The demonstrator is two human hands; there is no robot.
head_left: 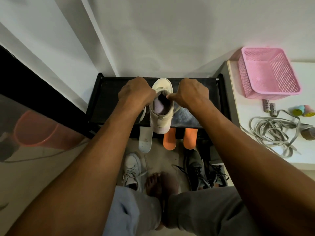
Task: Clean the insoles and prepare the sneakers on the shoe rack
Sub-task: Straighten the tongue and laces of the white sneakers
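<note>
The cream high-top sneaker [161, 120] stands on the top shelf of the black shoe rack [105, 99], right between my fingers. Its toe points away from me and its opening faces up, showing a pale purple lining. My left hand [136, 92] has its fingers curled round the left edge of the collar. My right hand [192, 94] pinches the right edge between thumb and forefinger, with the other fingers folded in. A loose white lace [142, 114] hangs just below my left fingers. Nearer me than my fingers, a white insole [145, 140], an orange insole [169, 139] and a second orange insole [190, 138] stick out from under the shelf. Nearer still, on the floor, lie a white low sneaker [133, 169] and dark grey sneakers [196, 169]. Well off past my right fingers sit a pink basket [267, 92] and a tangle of grey laces [272, 132].
</note>
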